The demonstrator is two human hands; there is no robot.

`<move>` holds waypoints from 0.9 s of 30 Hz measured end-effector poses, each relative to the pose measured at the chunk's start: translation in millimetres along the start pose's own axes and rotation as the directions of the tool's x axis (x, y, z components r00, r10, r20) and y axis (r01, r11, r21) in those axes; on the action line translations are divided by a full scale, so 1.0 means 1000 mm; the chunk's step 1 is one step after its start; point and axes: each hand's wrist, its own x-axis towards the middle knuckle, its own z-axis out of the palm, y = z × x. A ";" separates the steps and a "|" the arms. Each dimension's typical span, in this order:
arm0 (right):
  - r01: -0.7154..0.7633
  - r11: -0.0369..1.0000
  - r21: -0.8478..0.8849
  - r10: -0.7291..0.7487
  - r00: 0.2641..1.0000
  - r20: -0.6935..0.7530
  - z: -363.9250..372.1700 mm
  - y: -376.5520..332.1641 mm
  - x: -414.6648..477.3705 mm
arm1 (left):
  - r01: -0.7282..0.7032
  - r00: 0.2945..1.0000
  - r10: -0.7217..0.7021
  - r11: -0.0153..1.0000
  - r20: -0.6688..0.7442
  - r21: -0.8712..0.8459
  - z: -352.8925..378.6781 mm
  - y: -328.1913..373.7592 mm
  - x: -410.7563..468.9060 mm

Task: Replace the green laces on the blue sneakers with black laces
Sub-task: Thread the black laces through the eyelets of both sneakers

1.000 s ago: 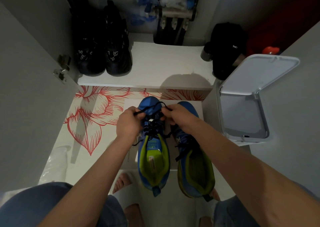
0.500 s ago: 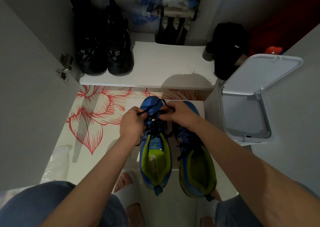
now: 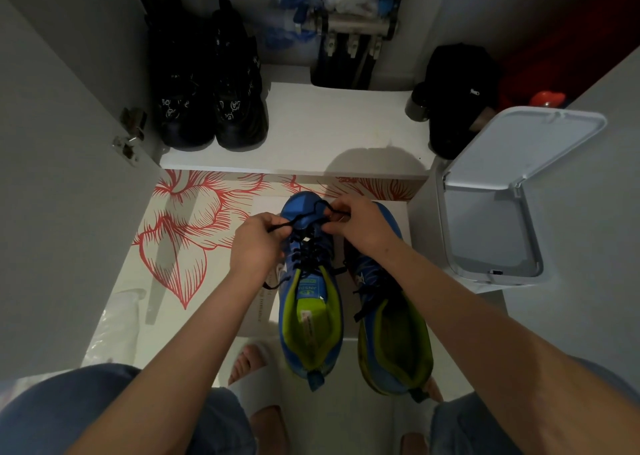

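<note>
Left grip and right grip each pinch the black lace above the toe of the left-hand sneaker, one of two blue ones with the right-hand sneaker, side by side at lower centre, long axes running up the frame, toes toward the shelf edge, one open-lidded bin close on the right and flowered floor open on the left.

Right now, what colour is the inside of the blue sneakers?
Lime green: the lining of both blue sneakers is a bright yellowish green, clearest in the head view.

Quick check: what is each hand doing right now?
Left hand: closed, pinching the black lace over the blue sneaker toe.
Right hand: closed, pinching the same lace's other side.
</note>
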 end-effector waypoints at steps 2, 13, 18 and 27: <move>-0.008 1.000 -0.002 0.008 1.000 0.007 -0.001 0.000 0.000 | -0.003 0.999 0.003 1.000 -0.053 0.004 -0.004 0.001 -0.001; -0.063 0.995 -0.081 0.065 0.998 0.021 -0.010 -0.002 -0.003 | 0.049 0.995 -0.057 0.994 0.082 0.095 -0.009 -0.002 -0.007; -0.052 0.998 0.019 0.050 0.991 0.121 -0.004 -0.003 -0.010 | 0.037 0.997 -0.040 0.998 0.071 0.044 -0.004 -0.002 -0.010; 0.092 0.977 -0.194 -0.064 0.987 0.145 0.007 -0.005 -0.014 | -0.105 0.993 0.096 0.983 0.067 0.151 -0.002 0.004 -0.019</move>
